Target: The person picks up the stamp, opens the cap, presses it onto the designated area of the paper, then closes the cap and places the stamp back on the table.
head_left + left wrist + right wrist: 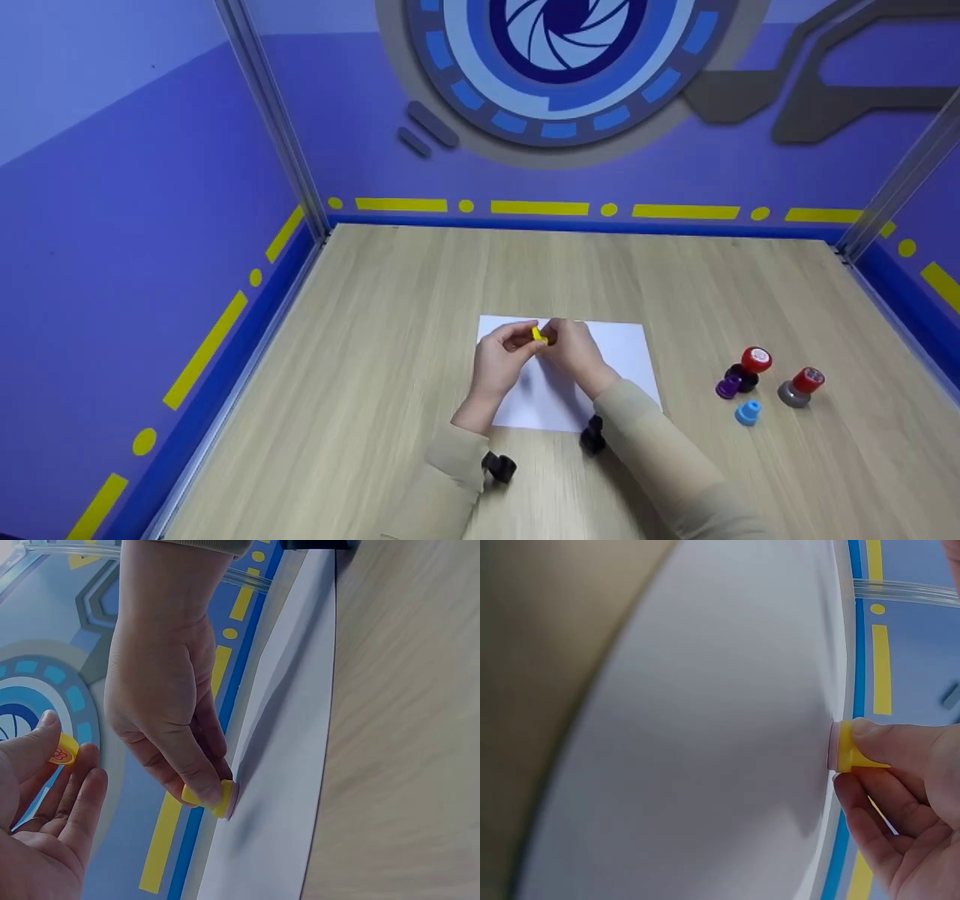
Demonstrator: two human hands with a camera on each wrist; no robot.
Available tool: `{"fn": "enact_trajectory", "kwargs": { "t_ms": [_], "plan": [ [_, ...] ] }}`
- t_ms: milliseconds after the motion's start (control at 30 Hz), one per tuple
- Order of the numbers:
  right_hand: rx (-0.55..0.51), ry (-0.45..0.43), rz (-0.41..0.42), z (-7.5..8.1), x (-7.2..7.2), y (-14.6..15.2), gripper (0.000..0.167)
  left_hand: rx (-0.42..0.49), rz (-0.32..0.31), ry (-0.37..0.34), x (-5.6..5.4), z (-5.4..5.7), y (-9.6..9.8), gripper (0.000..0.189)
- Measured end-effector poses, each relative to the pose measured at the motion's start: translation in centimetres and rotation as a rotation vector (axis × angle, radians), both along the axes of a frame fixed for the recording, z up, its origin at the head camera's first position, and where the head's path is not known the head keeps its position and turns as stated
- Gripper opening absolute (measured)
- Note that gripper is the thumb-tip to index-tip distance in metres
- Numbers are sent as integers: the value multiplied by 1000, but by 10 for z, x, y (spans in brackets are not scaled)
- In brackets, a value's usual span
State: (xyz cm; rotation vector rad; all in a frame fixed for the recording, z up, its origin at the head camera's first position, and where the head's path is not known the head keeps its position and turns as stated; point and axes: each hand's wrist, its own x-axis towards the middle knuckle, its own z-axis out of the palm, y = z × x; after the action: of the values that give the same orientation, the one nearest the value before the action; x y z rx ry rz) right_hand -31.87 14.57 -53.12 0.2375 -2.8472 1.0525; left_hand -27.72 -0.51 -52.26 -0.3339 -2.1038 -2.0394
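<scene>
Over the white paper (622,367), both hands are close together. My left hand (501,364) pinches a small round yellow piece (66,750) with a red print on its face, between thumb and fingers. My right hand (161,682) holds a small yellow stamp (846,746) with a pinkish base by thumb and fingertips. That base faces the paper; whether it touches cannot be told. The right-hand stamp is hidden in the head view.
To the right on the wooden table (375,315) stand a red-topped stamp (756,360) with a black base, a purple stamp (727,387), a light blue stamp (748,412) and a red and grey stamp (802,386). Blue-purple panels (322,112) wall the table in.
</scene>
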Motion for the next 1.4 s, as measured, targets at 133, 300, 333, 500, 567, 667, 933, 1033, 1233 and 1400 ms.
{"fn": "enact_trajectory", "kwargs": {
  "t_ms": [133,300,333,500,567,667,933,1033,1233,1400],
  "plan": [
    [-13,8,4,-2,1,1,19,-10,3,4,1,0,0,30],
    [-11,-19,2,-1,1,0,20,22,-6,4,0,-2,1,29],
    [-9,-21,3,0,0,0,19,33,-10,4,0,-2,1,29],
    [-11,-17,5,2,0,-1,18,48,-12,-7,1,-2,1,31],
    [-13,-18,4,3,0,-1,18,45,-10,-10,0,-1,1,31],
    [-9,-24,3,3,0,-2,17,44,-12,-11,0,-2,0,31],
    [-17,3,16,-1,0,-1,18,48,-12,-16,-1,-5,-1,32],
    [-17,22,21,-1,1,0,18,59,-20,-16,-2,-5,-1,33],
    [-14,14,11,-2,0,0,20,55,-19,-14,-2,-3,0,32],
    [0,1,11,-3,-1,0,19,58,-22,-29,-2,-2,0,33]
  ]
}}
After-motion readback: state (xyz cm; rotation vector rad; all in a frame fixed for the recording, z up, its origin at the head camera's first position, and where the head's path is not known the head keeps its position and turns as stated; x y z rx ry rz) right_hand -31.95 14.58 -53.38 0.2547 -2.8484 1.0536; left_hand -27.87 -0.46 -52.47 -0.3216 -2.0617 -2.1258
